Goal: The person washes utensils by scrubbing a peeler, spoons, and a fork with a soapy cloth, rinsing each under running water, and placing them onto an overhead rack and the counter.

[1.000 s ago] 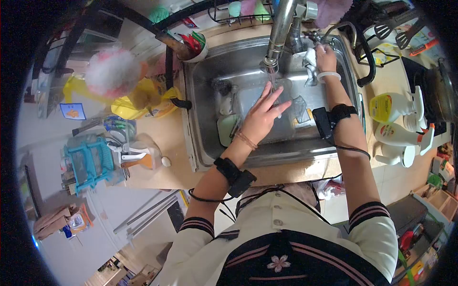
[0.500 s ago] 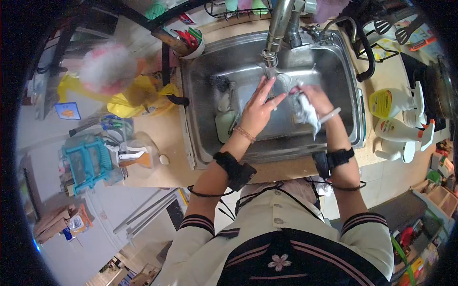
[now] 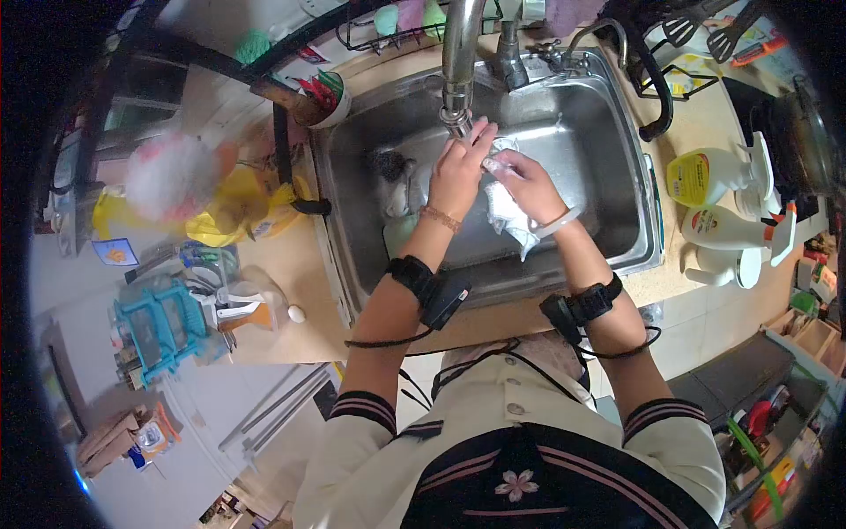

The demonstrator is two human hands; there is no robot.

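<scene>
A metal faucet [image 3: 458, 88] hangs over a steel sink [image 3: 599, 132]. Right under its spout is my left hand [image 3: 460, 173], fingers together and pointing away from me. My right hand [image 3: 525, 187] meets it from the right, its bent fingers closed on a wet white cloth [image 3: 508, 216] that hangs down towards the sink floor. Whether the left fingers also grip the cloth is hidden. On the sink's left side lie a black scrubber [image 3: 386, 164] and a pale green item [image 3: 400, 234].
Spray bottles [image 3: 701, 176] and a white bottle [image 3: 730, 266] stand on the right counter. At the left are a teal rack [image 3: 160, 326], utensils, yellow bags [image 3: 220, 212] and a cup [image 3: 330, 97]. Black metal bars frame the sink's back corners.
My right hand has moved left with the cloth and now meets my left hand. The left fingers, spread before, have come together under the spout. The camera view has shifted slightly.
</scene>
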